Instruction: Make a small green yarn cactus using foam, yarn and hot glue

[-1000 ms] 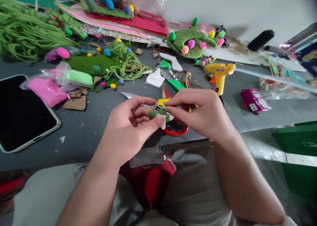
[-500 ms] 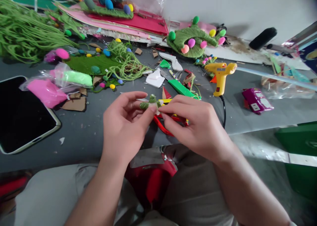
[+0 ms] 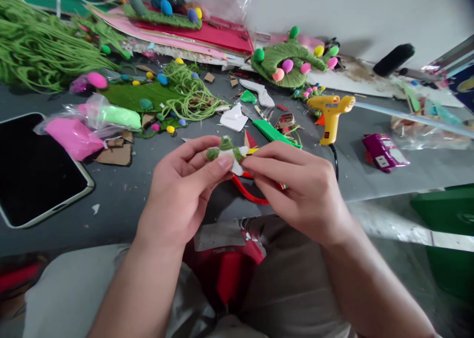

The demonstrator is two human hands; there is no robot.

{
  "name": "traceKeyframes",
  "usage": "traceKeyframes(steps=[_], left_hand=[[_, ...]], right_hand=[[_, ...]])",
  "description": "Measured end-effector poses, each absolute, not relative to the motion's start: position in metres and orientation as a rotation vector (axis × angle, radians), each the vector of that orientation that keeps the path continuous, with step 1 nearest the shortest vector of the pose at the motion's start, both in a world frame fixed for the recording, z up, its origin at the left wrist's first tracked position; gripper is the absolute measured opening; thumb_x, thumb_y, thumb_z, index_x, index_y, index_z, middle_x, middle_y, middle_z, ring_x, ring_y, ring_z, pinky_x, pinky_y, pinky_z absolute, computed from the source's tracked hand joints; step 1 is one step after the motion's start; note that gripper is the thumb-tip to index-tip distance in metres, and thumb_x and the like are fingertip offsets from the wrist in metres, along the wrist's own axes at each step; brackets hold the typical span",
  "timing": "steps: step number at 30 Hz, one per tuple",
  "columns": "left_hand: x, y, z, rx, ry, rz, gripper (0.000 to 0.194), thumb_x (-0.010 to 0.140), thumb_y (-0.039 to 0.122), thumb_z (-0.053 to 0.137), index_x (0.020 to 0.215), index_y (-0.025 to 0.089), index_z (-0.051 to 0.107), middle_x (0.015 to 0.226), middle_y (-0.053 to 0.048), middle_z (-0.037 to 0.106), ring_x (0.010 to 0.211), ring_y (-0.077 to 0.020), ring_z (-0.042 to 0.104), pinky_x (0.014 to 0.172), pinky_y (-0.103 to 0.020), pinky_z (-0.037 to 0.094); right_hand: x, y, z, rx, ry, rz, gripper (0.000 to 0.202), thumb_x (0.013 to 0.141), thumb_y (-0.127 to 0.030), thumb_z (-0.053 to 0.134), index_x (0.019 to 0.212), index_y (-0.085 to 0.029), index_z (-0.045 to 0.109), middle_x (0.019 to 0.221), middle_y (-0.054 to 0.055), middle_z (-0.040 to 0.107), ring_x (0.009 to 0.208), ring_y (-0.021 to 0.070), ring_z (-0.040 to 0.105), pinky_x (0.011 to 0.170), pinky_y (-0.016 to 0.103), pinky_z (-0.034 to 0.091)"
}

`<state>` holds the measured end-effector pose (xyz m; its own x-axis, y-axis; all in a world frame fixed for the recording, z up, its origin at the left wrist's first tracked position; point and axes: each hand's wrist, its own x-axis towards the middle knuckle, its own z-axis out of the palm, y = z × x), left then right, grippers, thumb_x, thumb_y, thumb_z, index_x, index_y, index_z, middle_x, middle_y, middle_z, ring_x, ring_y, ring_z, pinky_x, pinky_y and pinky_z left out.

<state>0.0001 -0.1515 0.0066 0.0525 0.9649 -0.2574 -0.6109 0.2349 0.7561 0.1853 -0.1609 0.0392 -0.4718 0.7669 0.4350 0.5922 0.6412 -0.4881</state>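
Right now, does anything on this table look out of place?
Yes: a small white scrap lies near the black-screened device, away from the other white pieces beyond the left hand and right hand. The scattered cardboard bits look like ordinary clutter.

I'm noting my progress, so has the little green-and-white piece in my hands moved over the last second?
Yes: judged against the glue gun, the green-and-white piece has shifted left and somewhat away from the body.
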Motion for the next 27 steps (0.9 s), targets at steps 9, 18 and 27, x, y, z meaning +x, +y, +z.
traceKeyframes(steps=[9,18,27], left_hand=[[-0.005,-0.155,0.011,0.701,0.882,1.079,0.034,0.070,0.011,0.091,0.099,0.016,0.074,0.081,-0.001,0.078,0.068,-0.0110,0.074,0.068,-0.017,0.061],[0.009,-0.157,0.002,1.102,1.327,1.218,0.032,0.069,0.020,0.092,0.096,0.018,0.073,0.077,0.000,0.072,0.066,-0.0112,0.068,0.061,-0.018,0.055],[0.010,-0.153,0.000,0.897,1.268,1.428,0.035,0.069,0.021,0.093,0.098,0.018,0.073,0.080,0.001,0.073,0.069,-0.0103,0.069,0.065,-0.018,0.056]], right_hand=[[0.196,-0.140,0.035,-1.068,-2.151,0.609,0.021,0.095,-0.009,0.063,0.096,-0.021,0.080,0.092,0.002,0.076,0.080,0.0128,0.069,0.072,0.025,0.054],[0.190,-0.139,0.042,-1.237,-2.208,0.397,0.013,0.089,-0.012,0.067,0.086,-0.018,0.078,0.079,0.001,0.072,0.071,0.0126,0.062,0.067,0.027,0.046],[0.188,-0.153,0.040,-1.181,-2.217,0.515,0.016,0.095,-0.016,0.061,0.090,-0.017,0.077,0.083,0.004,0.070,0.075,0.0136,0.062,0.069,0.027,0.046]])
